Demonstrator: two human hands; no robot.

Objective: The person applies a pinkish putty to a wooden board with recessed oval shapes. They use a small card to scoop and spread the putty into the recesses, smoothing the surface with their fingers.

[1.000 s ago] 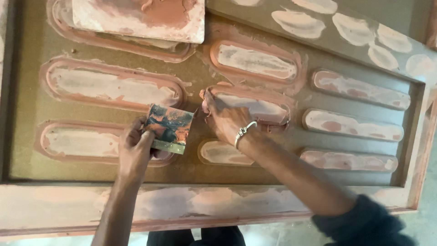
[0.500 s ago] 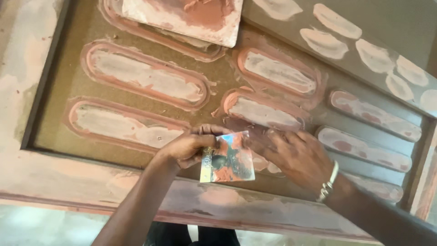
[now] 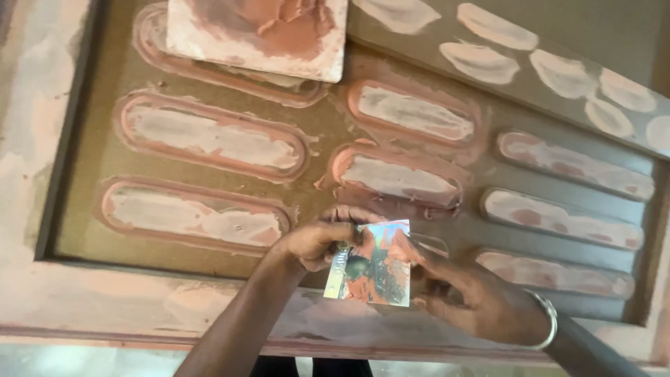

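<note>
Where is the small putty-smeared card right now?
In the head view the card sits low and centre, pinched between the left hand and right hand, over the door panel's lower frame, just below a putty-filled groove.

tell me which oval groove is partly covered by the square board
The top-left oval groove; the putty-smeared square board lies over its upper part, while every other groove is uncovered by it.

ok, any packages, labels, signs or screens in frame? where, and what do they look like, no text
Printed card: low centre, held between the left hand and right hand over the door panel; small glossy rectangle, blue-green print smeared with reddish-brown filler, pale strip along its left edge.
No signs or screens in view.
</note>
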